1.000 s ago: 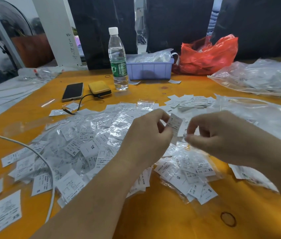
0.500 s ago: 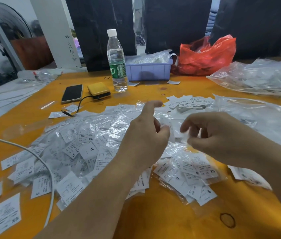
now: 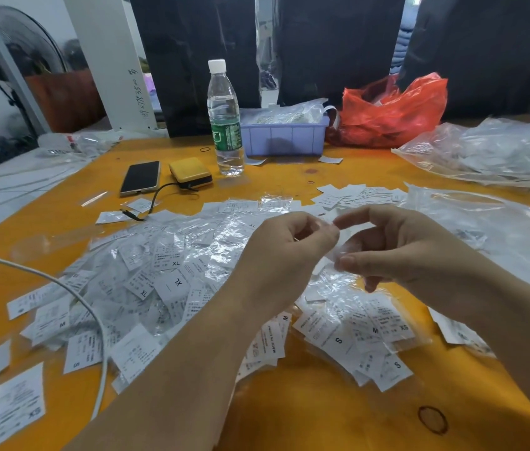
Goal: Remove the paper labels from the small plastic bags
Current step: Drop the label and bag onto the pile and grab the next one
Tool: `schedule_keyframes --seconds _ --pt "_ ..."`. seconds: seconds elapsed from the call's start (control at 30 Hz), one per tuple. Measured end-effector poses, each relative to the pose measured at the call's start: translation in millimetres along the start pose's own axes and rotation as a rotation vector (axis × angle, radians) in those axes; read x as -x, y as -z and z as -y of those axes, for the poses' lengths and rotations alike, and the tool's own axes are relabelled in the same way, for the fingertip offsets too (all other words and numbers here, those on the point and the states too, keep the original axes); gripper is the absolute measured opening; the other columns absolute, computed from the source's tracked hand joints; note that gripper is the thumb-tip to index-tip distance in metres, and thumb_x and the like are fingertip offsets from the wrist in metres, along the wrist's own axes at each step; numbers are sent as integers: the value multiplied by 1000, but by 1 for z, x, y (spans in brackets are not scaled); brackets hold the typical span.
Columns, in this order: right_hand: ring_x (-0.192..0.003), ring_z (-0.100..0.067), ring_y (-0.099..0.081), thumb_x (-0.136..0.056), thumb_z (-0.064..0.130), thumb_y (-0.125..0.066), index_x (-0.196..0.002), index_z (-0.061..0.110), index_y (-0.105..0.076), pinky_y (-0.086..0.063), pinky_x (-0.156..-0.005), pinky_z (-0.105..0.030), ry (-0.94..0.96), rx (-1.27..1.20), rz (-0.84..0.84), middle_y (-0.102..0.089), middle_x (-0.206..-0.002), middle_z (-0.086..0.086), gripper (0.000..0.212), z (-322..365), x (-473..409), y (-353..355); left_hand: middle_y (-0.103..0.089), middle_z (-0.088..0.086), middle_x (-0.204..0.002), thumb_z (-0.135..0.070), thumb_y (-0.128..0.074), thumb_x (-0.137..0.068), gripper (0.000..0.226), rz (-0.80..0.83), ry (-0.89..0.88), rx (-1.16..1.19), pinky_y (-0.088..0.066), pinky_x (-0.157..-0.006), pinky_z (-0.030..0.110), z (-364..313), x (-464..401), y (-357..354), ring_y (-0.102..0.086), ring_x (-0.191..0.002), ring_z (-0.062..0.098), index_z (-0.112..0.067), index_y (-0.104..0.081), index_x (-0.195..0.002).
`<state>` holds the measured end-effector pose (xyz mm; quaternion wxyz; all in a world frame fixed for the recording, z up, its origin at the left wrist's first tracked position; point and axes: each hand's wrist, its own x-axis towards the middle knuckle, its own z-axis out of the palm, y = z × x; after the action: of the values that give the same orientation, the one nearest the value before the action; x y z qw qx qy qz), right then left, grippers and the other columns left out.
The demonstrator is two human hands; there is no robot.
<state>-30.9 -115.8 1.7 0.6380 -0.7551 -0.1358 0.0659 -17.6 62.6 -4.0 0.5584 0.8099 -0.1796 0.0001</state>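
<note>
A wide heap of small clear plastic bags with white size labels inside point(image 3: 166, 271) covers the middle of the orange table point(image 3: 306, 411). A smaller heap of the same bags point(image 3: 364, 327) lies under my hands. Loose paper labels point(image 3: 354, 195) are piled behind my hands. My left hand point(image 3: 289, 252) and my right hand point(image 3: 403, 255) meet above the heaps, and both pinch one small clear bag point(image 3: 346, 247) between their fingertips. Blur hides whether it holds a label.
At the back stand a water bottle point(image 3: 226, 125), a purple tray point(image 3: 285, 138) and a red bag point(image 3: 394, 112). A phone point(image 3: 140, 177) and a yellow power bank point(image 3: 190, 172) lie back left. Large clear bags point(image 3: 501, 229) fill the right. A white cable point(image 3: 71, 294) crosses the left.
My left hand held a paper label a second ago, then swung open toward the loose labels and lost it. Both hands have now come together on a small clear bag.
</note>
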Motion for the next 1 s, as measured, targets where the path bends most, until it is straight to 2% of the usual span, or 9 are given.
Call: schedule_keyframes --seconds 0.1,0.17,0.3,0.43,0.53,0.63,0.77,0.9,1.0 --pt "-58 -21 -58 -63 20 -77 -102 10 -68 -51 -52 -25 40 40 -30 -70 -76 -16 41 0 0 0 -66 2 -71 -28 -62 -93 19 -45 19 70 -50 -60 22 6 -4 2 -57 -61 2 -12 -70 -85" --pt "-55 -18 -55 -66 22 -75 -92 9 -71 -50 -51 -24 64 64 -72 -69 -71 -11 29 0 -1 1 -66 -1 -69 -27 -64 -93 22 -58 39 141 -46 -57 13 7 -6 2 -56 -58 2 -9 -70 -81" --pt "-50 -12 -52 -66 28 -73 -79 6 -70 -47 -48 -21 95 44 -174 -66 -64 -7 25 1 0 3 -67 -5 -65 -37 -63 -92 31 -83 40 167 -46 -56 12 8 -7 1 -55 -57 2 -15 -67 -70" --pt "-54 -13 -53 -68 33 -71 -74 9 -66 -49 -51 -22 93 -14 -278 -63 -62 -3 25 2 -1 2 -68 -8 -64 -40 -63 -92 32 -77 41 177 -47 -56 11 6 -6 2 -56 -57 1 -16 -68 -71" --pt "-61 -12 -59 -71 28 -68 -78 11 -62 -52 -55 -22 98 -115 -318 -69 -70 -3 20 3 -2 4 -67 -3 -64 -39 -66 -88 29 -56 34 210 -48 -57 13 6 -6 3 -55 -56 3 -14 -68 -74" --pt "-57 -16 -60 -68 17 -69 -84 12 -58 -53 -53 -23 79 -219 -292 -71 -72 -9 20 4 -2 5 -67 6 -74 -35 -71 -87 21 -41 49 205 -51 -62 19 8 -6 3 -56 -60 6 -14 -70 -86" --pt "-51 -17 -54 -62 13 -71 -94 10 -59 -49 -49 -24 73 -233 -231 -69 -69 -13 34 4 -1 2 -65 -17 -70 -38 -70 -86 17 -7 83 188 -43 -55 11 8 -7 3 -56 -59 -2 -22 -71 -94" --pt "-50 -14 -52 -61 16 -74 -100 11 -61 -48 -49 -23 71 -232 -260 -68 -67 -10 42 4 -2 2 -66 -8 -68 -21 -67 -90 8 62 36 181 -41 -53 10 5 -5 1 -55 -57 -1 -15 -72 -87" --pt "-50 -13 -51 -62 18 -74 -101 13 -62 -48 -49 -23 52 -255 -273 -67 -65 -6 41 2 -3 2 -69 0 -73 -18 -66 -91 10 57 8 174 -42 -54 10 3 -2 0 -55 -57 0 -17 -71 -82"
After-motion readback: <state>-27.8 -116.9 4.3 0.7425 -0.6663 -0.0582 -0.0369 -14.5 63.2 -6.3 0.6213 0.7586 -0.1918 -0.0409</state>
